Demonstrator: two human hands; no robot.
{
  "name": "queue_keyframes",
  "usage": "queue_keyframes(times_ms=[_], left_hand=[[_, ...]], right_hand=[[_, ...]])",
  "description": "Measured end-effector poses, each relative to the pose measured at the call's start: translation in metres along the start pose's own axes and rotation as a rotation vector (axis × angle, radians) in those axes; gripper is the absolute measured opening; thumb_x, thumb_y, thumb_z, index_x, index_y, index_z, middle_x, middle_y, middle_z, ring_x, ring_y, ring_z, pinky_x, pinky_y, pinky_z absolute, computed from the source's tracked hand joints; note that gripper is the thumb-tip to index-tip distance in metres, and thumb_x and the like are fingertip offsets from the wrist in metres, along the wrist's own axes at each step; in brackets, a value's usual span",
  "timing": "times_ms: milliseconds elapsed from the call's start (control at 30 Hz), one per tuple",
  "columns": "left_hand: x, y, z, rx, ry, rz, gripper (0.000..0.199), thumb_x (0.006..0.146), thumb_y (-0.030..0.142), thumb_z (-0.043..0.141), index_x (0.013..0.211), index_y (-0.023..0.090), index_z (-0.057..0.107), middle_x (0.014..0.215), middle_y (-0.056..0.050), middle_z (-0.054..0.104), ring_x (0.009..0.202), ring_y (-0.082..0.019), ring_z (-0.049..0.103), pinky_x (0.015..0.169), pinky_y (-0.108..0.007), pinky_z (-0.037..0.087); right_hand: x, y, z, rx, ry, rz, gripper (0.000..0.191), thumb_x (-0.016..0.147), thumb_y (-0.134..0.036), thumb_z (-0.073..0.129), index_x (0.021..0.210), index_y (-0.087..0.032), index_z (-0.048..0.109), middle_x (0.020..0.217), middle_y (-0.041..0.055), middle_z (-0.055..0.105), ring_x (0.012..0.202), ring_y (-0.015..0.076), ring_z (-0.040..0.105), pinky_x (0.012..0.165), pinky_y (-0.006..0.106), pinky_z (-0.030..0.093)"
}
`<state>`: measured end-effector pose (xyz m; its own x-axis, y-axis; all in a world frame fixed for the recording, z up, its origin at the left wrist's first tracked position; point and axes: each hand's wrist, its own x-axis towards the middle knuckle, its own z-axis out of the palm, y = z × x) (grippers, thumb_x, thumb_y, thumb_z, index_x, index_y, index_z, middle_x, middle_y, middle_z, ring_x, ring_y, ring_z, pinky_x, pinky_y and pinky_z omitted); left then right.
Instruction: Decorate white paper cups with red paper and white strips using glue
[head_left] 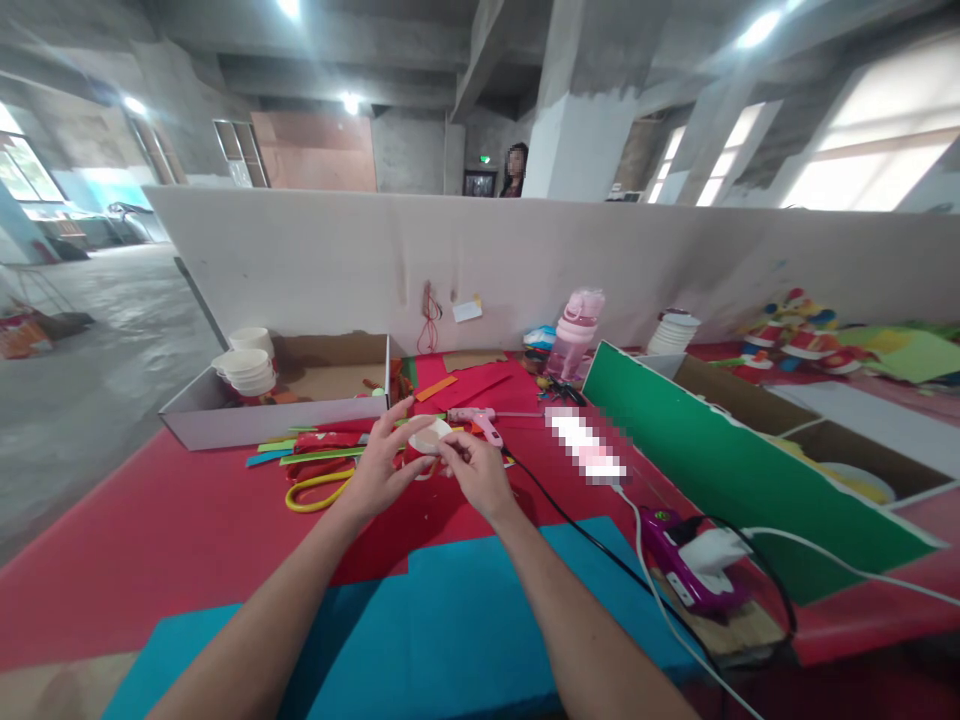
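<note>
Two bare hands meet over a small cup (429, 440) above a red counter (90, 560), the left hand (379, 462) curling its fingers and thumb about one side, the right hand (480, 472) pinching the rim between thumb and fingertips. The cup shows a white rim and red on its side; what lies inside is too small to tell.

Just beyond the hands rests a pink glue gun (480, 418), with yellow-handled scissors (319, 492) among colored strips (315, 457) near the left hand.

At left, an open white box (262, 427) holds stacked paper cups (251, 372) at its outer end, with small pieces too blurred to name. At right, a green-sided box (712, 470) with dividers carries a pale bowl (885, 486) in one compartment, yellow material in and beside it. Behind, near the partition (315, 260), stand a pink bottle (576, 335) and a white stack (673, 332).

A blue sheet (465, 640) covers the near edge; a purple power strip (694, 570) sits at right, a white plug in it.
</note>
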<state>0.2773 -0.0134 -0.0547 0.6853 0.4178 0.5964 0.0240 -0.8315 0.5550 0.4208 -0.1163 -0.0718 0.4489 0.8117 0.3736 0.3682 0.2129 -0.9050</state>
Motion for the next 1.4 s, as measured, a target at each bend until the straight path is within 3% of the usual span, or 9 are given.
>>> queue_keyframes(times_ms=[67, 167, 267, 433, 700, 1000, 1100, 1267, 1400], left_hand=[[0.0, -0.001, -0.001, 0.052, -0.062, 0.059, 0.02, 0.087, 0.029, 0.056, 0.103, 0.022, 0.065, 0.136, -0.012, 0.047, 0.13, -0.028, 0.04, 0.106, -0.045, 0.035], [-0.001, -0.006, 0.002, 0.052, -0.093, 0.069, 0.018, 0.091, 0.026, 0.049, 0.089, 0.018, 0.066, 0.13, -0.013, 0.053, 0.123, -0.026, 0.047, 0.102, -0.042, 0.04], [-0.002, -0.01, 0.004, 0.039, -0.092, 0.055, 0.017, 0.091, 0.025, 0.049, 0.092, 0.019, 0.065, 0.128, -0.013, 0.055, 0.12, -0.025, 0.05, 0.1, -0.042, 0.041], [-0.002, -0.005, 0.004, 0.076, -0.089, 0.077, 0.014, 0.089, 0.02, 0.05, 0.093, 0.019, 0.063, 0.125, -0.012, 0.057, 0.117, -0.024, 0.052, 0.098, -0.041, 0.042], [-0.003, 0.0, 0.008, 0.199, -0.101, 0.152, 0.025, 0.088, 0.014, 0.045, 0.104, 0.02, 0.063, 0.121, -0.01, 0.06, 0.116, -0.023, 0.051, 0.096, -0.039, 0.04], [-0.001, 0.004, 0.007, 0.105, -0.086, 0.093, 0.022, 0.089, 0.022, 0.048, 0.101, 0.023, 0.067, 0.118, -0.009, 0.063, 0.114, -0.025, 0.054, 0.095, -0.04, 0.041], [-0.002, 0.002, 0.007, 0.084, -0.081, 0.068, 0.021, 0.089, 0.022, 0.049, 0.099, 0.022, 0.067, 0.118, -0.01, 0.063, 0.114, -0.025, 0.054, 0.096, -0.041, 0.042], [-0.003, -0.001, 0.007, 0.073, -0.083, 0.04, 0.02, 0.087, 0.019, 0.049, 0.097, 0.021, 0.067, 0.119, -0.011, 0.062, 0.113, -0.024, 0.055, 0.095, -0.04, 0.043], [-0.003, 0.0, 0.008, 0.069, -0.092, 0.036, 0.02, 0.088, 0.02, 0.049, 0.097, 0.02, 0.067, 0.118, -0.011, 0.062, 0.112, -0.025, 0.055, 0.096, -0.042, 0.042]], right_hand=[[-0.002, -0.001, 0.001, -0.066, -0.032, -0.075, 0.017, 0.087, -0.034, 0.054, 0.086, -0.02, 0.065, 0.068, 0.0012, 0.064, 0.056, 0.0141, 0.061, 0.058, 0.025, 0.049], [-0.002, -0.001, 0.001, -0.079, -0.063, -0.09, 0.017, 0.09, -0.026, 0.047, 0.093, -0.019, 0.062, 0.07, 0.0017, 0.065, 0.058, 0.0141, 0.063, 0.06, 0.025, 0.05], [-0.002, 0.0, 0.001, -0.076, -0.086, -0.089, 0.017, 0.089, -0.025, 0.047, 0.099, -0.018, 0.06, 0.074, 0.0026, 0.066, 0.062, 0.0144, 0.063, 0.06, 0.024, 0.05], [-0.002, -0.002, 0.001, -0.161, -0.063, -0.139, 0.014, 0.086, -0.03, 0.055, 0.088, -0.018, 0.063, 0.079, 0.0031, 0.066, 0.065, 0.0137, 0.059, 0.059, 0.023, 0.046], [-0.005, -0.003, 0.003, -0.299, -0.084, -0.196, 0.008, 0.079, -0.014, 0.05, 0.08, -0.017, 0.057, 0.072, 0.0017, 0.058, 0.062, 0.0129, 0.052, 0.058, 0.022, 0.041], [-0.001, -0.001, -0.003, -0.304, -0.063, -0.246, 0.024, 0.079, -0.006, 0.04, 0.085, -0.018, 0.06, 0.085, 0.006, 0.065, 0.08, 0.0183, 0.059, 0.075, 0.029, 0.046], [-0.001, -0.002, -0.004, -0.241, -0.074, -0.207, 0.023, 0.082, -0.009, 0.041, 0.088, -0.018, 0.061, 0.082, 0.0045, 0.065, 0.073, 0.0163, 0.06, 0.068, 0.026, 0.046], [-0.003, -0.007, -0.002, -0.226, -0.084, -0.162, 0.01, 0.083, -0.026, 0.057, 0.084, -0.017, 0.061, 0.074, 0.0026, 0.063, 0.06, 0.0132, 0.054, 0.056, 0.023, 0.042], [-0.003, -0.006, -0.002, -0.254, -0.103, -0.174, 0.01, 0.084, -0.022, 0.053, 0.082, -0.017, 0.061, 0.076, 0.0031, 0.063, 0.062, 0.0129, 0.054, 0.058, 0.023, 0.042]])
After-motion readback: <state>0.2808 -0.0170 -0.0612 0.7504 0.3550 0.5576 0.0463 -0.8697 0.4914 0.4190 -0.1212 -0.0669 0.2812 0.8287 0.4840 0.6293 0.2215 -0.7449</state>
